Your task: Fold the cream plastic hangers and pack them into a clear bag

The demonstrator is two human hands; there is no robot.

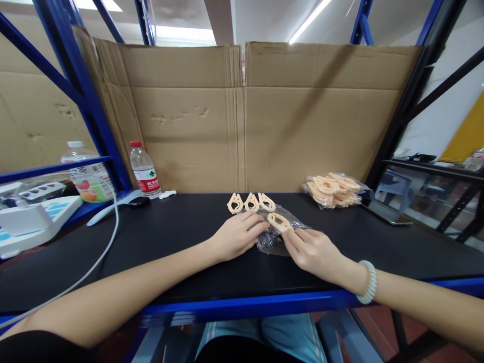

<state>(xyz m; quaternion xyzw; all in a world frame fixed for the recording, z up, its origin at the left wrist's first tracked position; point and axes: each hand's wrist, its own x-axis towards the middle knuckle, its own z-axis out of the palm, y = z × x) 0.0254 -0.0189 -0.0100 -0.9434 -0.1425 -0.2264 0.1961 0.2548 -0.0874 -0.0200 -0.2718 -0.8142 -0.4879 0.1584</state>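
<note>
My right hand [315,252] pinches a beige, teardrop-shaped plastic loop piece [279,221] by its lower right end. This piece lies over a crumpled clear plastic bag [274,245] on the black tabletop. My left hand [240,234] is at the bag's left side, fingers bent and the fingertips closed on its edge, partly hidden. Just beyond my hands, three similar beige loop pieces stand in a row: a left one [235,203], a middle one [251,202] and a right one [266,202].
A clear bag packed with beige pieces [333,190] lies at the back right, beside a dark flat stand [389,210]. At the left are a red-capped bottle [145,171], a larger bottle [88,176], a power strip [41,222] and a white cable [109,242]. Cardboard [181,121] walls the back.
</note>
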